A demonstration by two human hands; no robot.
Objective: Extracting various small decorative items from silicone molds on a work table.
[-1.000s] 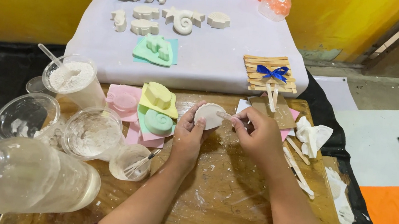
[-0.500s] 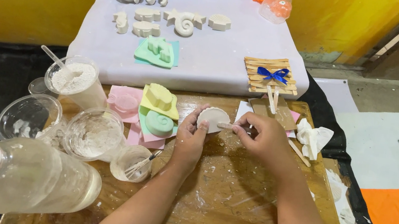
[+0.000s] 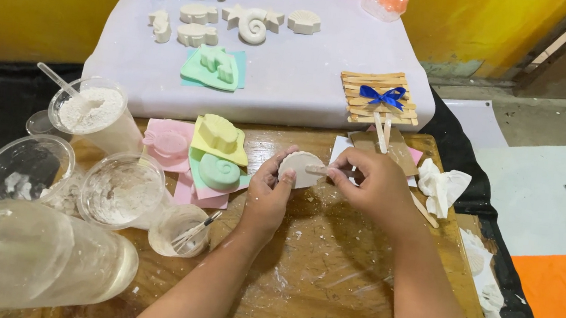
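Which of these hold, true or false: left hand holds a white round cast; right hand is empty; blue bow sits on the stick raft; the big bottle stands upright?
1. The left hand holds a white round cast: true.
2. The right hand is empty: false, it holds a thin stick against the cast.
3. A blue bow sits on the stick raft: true.
4. The big bottle stands upright: false, it lies on its side.

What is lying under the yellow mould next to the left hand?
Under the yellow mould lie a green mould and pink moulds, fanned out on the wooden board. The parts beneath it are covered, so the number of sheets cannot be told.
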